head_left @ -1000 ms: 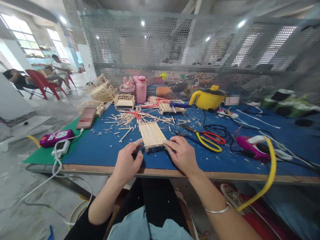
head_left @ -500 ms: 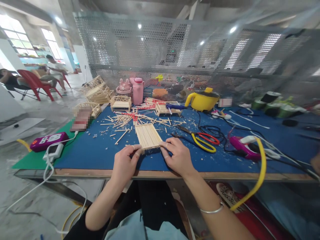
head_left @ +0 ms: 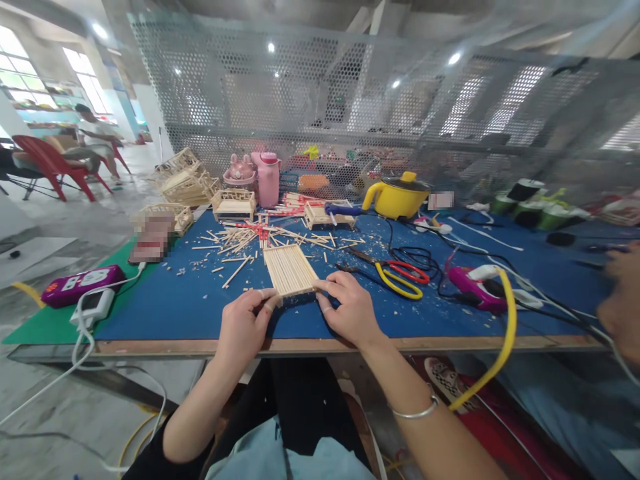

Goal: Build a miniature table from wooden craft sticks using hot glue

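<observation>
A flat panel of pale wooden sticks [head_left: 290, 269] lies tilted over the blue mat, its near edge toward me. My left hand [head_left: 249, 321] pinches its near left corner between thumb and fingers. At the near right corner, my right hand [head_left: 349, 308] grips it the same way. Beyond the panel is a pile of loose sticks [head_left: 240, 238], some with red parts. To the right lie scissors with red and yellow handles [head_left: 400, 279], and pliers beside them. A blue glue gun [head_left: 345, 210] rests on a small stick-built piece [head_left: 320, 217].
Small wooden furniture pieces [head_left: 235, 205] stand behind, near a pink bottle [head_left: 269, 180] and a yellow pot [head_left: 400, 198]. Purple power strips [head_left: 83, 285] and cables lie at both sides. Another person's hand [head_left: 623, 303] is at the far right. A phone [head_left: 151, 239] lies at left.
The whole view has shifted, so things on the table appear slightly farther left. Both hands keep their hold on the panel. Another person's hand shows more at the right edge.
</observation>
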The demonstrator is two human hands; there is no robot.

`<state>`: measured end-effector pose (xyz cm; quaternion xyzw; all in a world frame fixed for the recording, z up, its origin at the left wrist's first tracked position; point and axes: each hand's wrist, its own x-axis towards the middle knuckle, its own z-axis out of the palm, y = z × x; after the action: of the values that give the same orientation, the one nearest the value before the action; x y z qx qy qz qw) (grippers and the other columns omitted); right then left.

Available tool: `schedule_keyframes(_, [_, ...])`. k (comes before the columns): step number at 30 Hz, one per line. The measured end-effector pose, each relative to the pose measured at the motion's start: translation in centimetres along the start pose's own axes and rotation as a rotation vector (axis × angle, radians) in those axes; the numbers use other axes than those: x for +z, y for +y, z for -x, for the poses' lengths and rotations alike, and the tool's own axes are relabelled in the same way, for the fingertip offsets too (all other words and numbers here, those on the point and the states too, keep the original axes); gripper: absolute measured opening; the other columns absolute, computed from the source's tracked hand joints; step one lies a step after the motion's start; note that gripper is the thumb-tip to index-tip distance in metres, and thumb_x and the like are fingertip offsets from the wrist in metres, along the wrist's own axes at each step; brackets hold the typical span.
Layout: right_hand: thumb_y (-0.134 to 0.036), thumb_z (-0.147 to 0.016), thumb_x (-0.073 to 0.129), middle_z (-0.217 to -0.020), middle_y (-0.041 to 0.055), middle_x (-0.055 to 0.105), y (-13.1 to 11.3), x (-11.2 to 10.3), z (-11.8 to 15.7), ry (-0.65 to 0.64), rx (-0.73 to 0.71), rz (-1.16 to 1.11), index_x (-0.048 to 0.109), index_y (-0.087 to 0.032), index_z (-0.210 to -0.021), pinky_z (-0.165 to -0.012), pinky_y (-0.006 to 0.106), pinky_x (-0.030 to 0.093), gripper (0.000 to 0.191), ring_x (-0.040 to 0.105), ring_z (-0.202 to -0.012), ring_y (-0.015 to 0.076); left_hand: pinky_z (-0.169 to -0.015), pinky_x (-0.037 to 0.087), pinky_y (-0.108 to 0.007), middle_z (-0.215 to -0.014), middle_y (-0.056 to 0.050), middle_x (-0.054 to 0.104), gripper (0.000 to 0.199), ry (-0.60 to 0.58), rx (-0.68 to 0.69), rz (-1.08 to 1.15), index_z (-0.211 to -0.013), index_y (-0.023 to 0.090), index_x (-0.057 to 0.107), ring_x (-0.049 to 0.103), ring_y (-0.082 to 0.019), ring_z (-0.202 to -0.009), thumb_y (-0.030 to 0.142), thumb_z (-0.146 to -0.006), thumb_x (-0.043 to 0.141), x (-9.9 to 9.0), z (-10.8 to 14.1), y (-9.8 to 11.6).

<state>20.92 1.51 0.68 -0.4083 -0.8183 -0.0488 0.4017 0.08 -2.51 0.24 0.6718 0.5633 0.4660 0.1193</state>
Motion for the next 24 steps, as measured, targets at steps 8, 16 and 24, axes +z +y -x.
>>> schedule_keyframes(8, [-0.013, -0.080, 0.055, -0.084, 0.0052, 0.062, 0.20, 0.19, 0.04, -0.006, 0.003, -0.006, 0.070, -0.020, -0.095, -0.072, 0.029, 0.048, 0.023, 0.057, -0.082, 0.0182, -0.076, 0.049, -0.026, -0.090, -0.002, 0.074, 0.019, 0.004, 0.009, -0.021, -0.092, 0.021, 0.071, 0.066, -0.017, -0.084, 0.026, -0.086, 0.054, 0.04, 0.02, 0.06])
schedule_keyframes(16, [-0.016, -0.082, 0.055, -0.084, 0.0048, 0.062, 0.10, 0.12, -0.02, -0.022, 0.008, -0.001, 0.070, -0.021, -0.099, -0.072, 0.029, 0.047, 0.023, 0.056, -0.082, 0.0181, -0.076, 0.049, -0.025, -0.089, -0.002, 0.074, 0.019, 0.022, 0.032, -0.021, -0.092, 0.020, 0.071, 0.066, -0.016, -0.082, 0.026, -0.086, 0.054, 0.05, 0.15, -0.01])
schedule_keyframes(24, [-0.012, -0.079, 0.053, -0.086, 0.0051, 0.062, 0.21, 0.00, 0.05, -0.035, 0.021, -0.058, 0.069, -0.021, -0.099, -0.074, 0.030, 0.047, 0.028, 0.056, -0.084, 0.0189, -0.076, 0.049, -0.026, -0.087, -0.002, 0.074, 0.019, 0.016, 0.016, -0.023, -0.091, 0.020, 0.071, 0.066, -0.016, -0.081, 0.025, -0.086, 0.054, 0.14, 0.10, 0.05])
